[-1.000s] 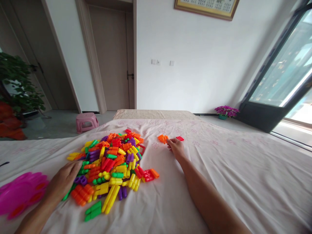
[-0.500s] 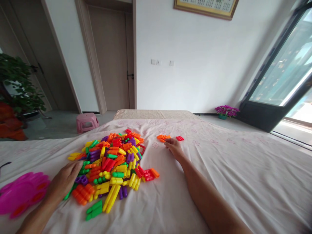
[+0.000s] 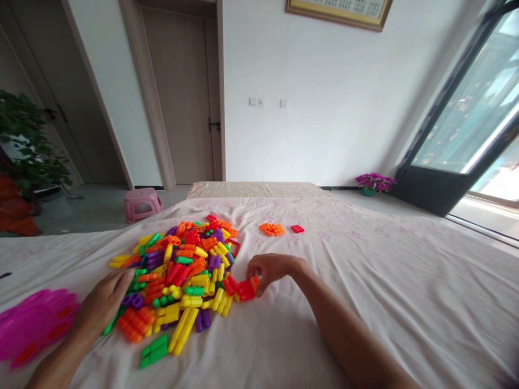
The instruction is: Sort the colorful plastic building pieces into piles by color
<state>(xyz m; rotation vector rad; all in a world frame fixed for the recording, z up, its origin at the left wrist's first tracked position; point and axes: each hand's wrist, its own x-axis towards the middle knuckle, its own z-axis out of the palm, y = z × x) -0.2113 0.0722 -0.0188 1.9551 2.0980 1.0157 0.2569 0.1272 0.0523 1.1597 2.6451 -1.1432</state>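
A heap of red, orange, yellow, green and purple plastic blocks (image 3: 178, 275) lies on the pale cloth. My right hand (image 3: 270, 270) is at the heap's right edge, its fingers curled down round an orange block (image 3: 254, 283) beside a red block (image 3: 245, 291). My left hand (image 3: 107, 297) rests against the heap's left side, by green and purple blocks; its fingers are together and their tips are partly hidden, so whether it holds anything does not show. Farther back lie a small group of orange blocks (image 3: 272, 229) and a separate red block (image 3: 297, 229).
A bright pink tray (image 3: 36, 324) sits at the left on the cloth-covered surface (image 3: 365, 302). Beyond it are a pink stool (image 3: 142, 204), a green plant (image 3: 28, 146), a door (image 3: 178, 97) and a pot of purple flowers (image 3: 373, 183).
My right hand has moved from the small orange group back toward me and left, to the heap's right edge, where its fingers have closed round an orange block. My left hand has hardly moved.
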